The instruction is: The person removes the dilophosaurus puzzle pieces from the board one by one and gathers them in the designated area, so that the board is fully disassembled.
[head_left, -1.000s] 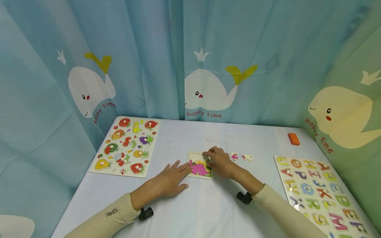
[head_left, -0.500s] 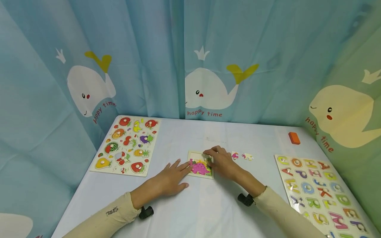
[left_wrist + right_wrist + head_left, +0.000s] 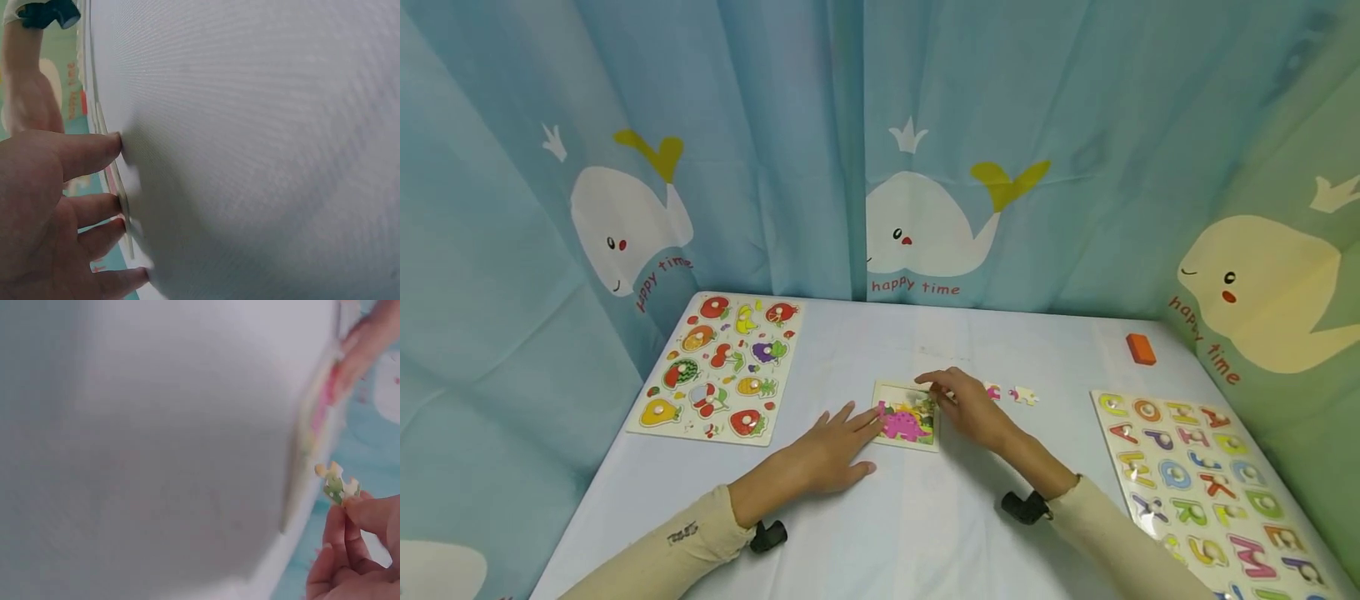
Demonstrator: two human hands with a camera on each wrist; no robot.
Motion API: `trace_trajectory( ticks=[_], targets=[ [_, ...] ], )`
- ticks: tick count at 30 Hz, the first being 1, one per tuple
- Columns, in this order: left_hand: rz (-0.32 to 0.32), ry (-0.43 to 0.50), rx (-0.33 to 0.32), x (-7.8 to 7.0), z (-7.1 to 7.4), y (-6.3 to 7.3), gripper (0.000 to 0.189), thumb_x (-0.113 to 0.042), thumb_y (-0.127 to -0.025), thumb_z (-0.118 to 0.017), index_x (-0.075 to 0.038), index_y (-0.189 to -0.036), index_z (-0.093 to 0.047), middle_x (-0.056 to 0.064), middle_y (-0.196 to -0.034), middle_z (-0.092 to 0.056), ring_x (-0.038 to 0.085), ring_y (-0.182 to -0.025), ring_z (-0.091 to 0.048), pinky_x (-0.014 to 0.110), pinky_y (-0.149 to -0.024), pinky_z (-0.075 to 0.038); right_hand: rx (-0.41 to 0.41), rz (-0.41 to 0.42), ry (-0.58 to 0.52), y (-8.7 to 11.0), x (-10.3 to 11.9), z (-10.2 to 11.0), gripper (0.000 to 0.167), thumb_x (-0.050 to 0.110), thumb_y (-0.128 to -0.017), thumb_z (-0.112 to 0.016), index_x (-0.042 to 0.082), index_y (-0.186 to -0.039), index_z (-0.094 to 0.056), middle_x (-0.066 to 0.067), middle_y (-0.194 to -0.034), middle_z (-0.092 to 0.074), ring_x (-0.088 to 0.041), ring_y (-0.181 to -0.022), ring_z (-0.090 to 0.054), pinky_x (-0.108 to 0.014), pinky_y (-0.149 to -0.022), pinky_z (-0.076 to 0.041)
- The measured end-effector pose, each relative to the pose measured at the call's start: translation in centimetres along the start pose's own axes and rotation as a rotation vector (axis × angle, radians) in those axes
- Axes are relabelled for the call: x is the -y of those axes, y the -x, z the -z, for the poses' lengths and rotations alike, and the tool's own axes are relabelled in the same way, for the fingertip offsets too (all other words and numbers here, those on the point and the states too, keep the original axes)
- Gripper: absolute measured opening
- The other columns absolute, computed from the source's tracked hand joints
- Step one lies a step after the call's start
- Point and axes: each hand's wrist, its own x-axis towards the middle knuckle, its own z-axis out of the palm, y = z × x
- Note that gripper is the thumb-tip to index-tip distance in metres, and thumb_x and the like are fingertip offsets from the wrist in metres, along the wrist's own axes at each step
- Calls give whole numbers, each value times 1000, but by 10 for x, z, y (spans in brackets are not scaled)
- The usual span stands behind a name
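Observation:
A small framed jigsaw puzzle (image 3: 895,394) with a pink dinosaur picture lies mid-table, its upper part bare. My left hand (image 3: 829,457) lies with spread fingers over the frame's left edge; its fingertips touch the frame and the tabletop in the left wrist view. Over the upper right corner of the frame, my right hand (image 3: 972,410) pinches a jigsaw piece (image 3: 336,486) between thumb and fingers. That piece is green and pale yellow and sits apart from the frame in the right wrist view. The right hand partly covers it in the head view.
Loose jigsaw pieces (image 3: 1024,396) lie right of the right hand, one partly hidden by it. A fruit puzzle board (image 3: 735,367) is at left, a letter puzzle board (image 3: 1206,492) at right. An orange block (image 3: 1141,349) sits back right. Whale-print curtains (image 3: 805,167) surround the table.
My right hand has turned and drawn slightly to the right, its index finger straighter, with the jigsaw piece still pinched. The left hand has stayed in place.

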Motion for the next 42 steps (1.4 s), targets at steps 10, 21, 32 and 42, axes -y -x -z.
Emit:
trace_trajectory(
  ticks=[10, 21, 32, 42],
  targets=[
    [1, -9, -9, 1, -1, 1, 66, -41, -105, -65, -15, -162, -44, 1, -173, -33, 39, -160, -26, 64, -125, -28, -29, -174, -11, 12, -21, 77, 17, 1, -105, -62, 3, -117, -75, -12, -110, -68, -25, -96, -67, -24, -76, -55],
    [1, -8, -10, 0, -1, 2, 66, -40, -105, -65, -14, -162, -45, 2, -172, -35, 39, -160, -27, 63, -125, -29, 150, -284, 55, 54, -91, 142, 14, 3, -104, -63, 0, -114, -72, -11, -105, -73, -23, -95, -65, -24, -75, -53],
    [-11, -5, -16, 0, -3, 1, 66, -40, -105, -65, -15, -162, -44, 1, -173, -34, 39, -160, -26, 64, -125, -28, 176, -383, 99, 69, -119, 128, 11, 0, -102, -62, 0, -108, -71, -10, -97, -67, -21, -88, -54, -32, -74, -46],
    [-9, -5, -17, 0, -2, 1, 66, -40, -105, -65, -15, -162, -43, 2, -172, -34, 39, -160, -26, 64, -125, -28, 52, -354, 216, 67, -118, 105, 11, -9, -95, -63, -6, -104, -69, -20, -95, -64, -33, -89, -58, -51, -80, -52]
  ],
)
